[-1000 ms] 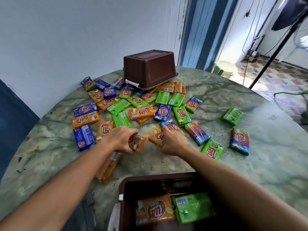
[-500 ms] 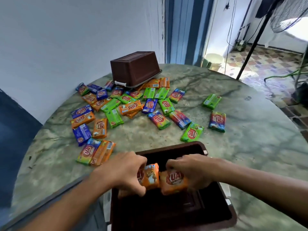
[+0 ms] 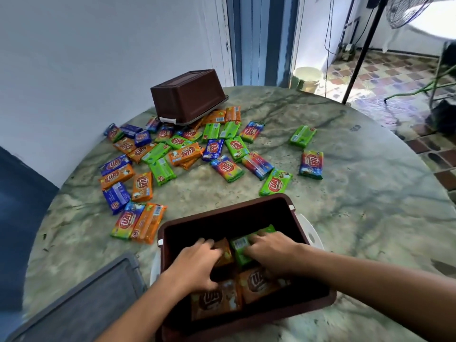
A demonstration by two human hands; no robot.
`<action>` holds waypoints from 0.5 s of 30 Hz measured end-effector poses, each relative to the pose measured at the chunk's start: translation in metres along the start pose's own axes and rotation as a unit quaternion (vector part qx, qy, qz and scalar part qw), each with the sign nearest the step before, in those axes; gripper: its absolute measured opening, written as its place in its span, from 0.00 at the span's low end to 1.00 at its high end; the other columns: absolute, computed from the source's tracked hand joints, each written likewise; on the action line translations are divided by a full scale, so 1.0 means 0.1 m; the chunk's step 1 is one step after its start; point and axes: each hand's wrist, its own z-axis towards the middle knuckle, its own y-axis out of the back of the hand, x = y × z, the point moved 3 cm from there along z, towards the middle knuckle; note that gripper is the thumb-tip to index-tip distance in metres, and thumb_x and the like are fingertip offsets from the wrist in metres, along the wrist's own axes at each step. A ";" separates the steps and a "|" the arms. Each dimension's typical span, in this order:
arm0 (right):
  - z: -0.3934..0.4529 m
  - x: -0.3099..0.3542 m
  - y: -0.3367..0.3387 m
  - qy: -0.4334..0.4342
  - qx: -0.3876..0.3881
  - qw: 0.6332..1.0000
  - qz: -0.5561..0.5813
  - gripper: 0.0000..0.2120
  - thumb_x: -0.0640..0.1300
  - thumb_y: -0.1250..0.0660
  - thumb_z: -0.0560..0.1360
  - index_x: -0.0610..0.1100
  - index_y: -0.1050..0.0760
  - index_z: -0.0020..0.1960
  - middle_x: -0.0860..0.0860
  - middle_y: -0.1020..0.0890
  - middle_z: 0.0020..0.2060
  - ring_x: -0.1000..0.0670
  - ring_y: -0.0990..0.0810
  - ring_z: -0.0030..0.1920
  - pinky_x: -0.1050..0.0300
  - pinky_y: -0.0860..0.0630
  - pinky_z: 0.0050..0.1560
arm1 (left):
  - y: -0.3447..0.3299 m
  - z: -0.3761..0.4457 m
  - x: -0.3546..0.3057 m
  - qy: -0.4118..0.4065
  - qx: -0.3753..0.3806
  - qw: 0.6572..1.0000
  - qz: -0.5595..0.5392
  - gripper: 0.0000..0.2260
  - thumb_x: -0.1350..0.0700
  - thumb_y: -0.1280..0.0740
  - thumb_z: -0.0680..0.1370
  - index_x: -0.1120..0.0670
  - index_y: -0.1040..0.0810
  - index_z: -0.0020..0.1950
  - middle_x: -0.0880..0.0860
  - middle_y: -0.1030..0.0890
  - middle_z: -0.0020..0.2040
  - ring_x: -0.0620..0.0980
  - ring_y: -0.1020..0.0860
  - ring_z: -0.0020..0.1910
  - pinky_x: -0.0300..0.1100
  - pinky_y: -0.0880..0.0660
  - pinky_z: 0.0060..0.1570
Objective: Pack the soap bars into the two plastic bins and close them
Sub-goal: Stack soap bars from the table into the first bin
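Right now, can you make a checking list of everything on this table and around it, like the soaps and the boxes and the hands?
Surface: round green marble table, no spills seen.
Job's things: open brown bin near the person, holding orange soap bars and green soap bars; second brown bin upside down at the far side; many loose soap bars lying between them.
Clutter: grey lid at the table's near left edge.
Hands: left hand and right hand both inside the open bin, on the bars; grip unclear.
Cables: black cords hanging by the doorway.
Surroundings: white wall, blue door frame, fan stand, pale bucket, tiled floor.
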 end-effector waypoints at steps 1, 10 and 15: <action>0.02 -0.02 -0.02 -0.018 0.011 1.000 -0.015 0.32 0.48 0.27 0.69 0.43 0.34 0.70 0.39 0.30 0.64 0.37 0.28 0.62 0.44 0.24 0.52 | -0.04 0.00 0.00 0.005 0.025 1.000 0.006 0.34 0.41 0.29 0.67 0.54 0.33 0.69 0.57 0.32 0.67 0.58 0.34 0.66 0.52 0.27 0.56; 0.22 0.15 -0.14 -0.056 0.082 0.992 -0.076 0.27 0.40 0.43 0.80 0.37 0.47 0.76 0.32 0.51 0.75 0.24 0.45 0.70 0.36 0.29 0.63 | -0.17 0.02 -0.12 0.038 0.059 0.997 0.037 0.40 0.48 0.28 0.71 0.57 0.45 0.76 0.60 0.47 0.75 0.63 0.44 0.72 0.57 0.29 0.62; 0.16 0.17 -0.04 -0.064 0.092 0.993 -0.045 0.31 0.42 0.37 0.78 0.37 0.45 0.76 0.33 0.50 0.75 0.26 0.43 0.71 0.37 0.30 0.63 | -0.16 0.06 -0.05 0.019 0.062 0.998 0.022 0.37 0.49 0.28 0.71 0.56 0.42 0.74 0.59 0.43 0.73 0.62 0.42 0.71 0.56 0.29 0.61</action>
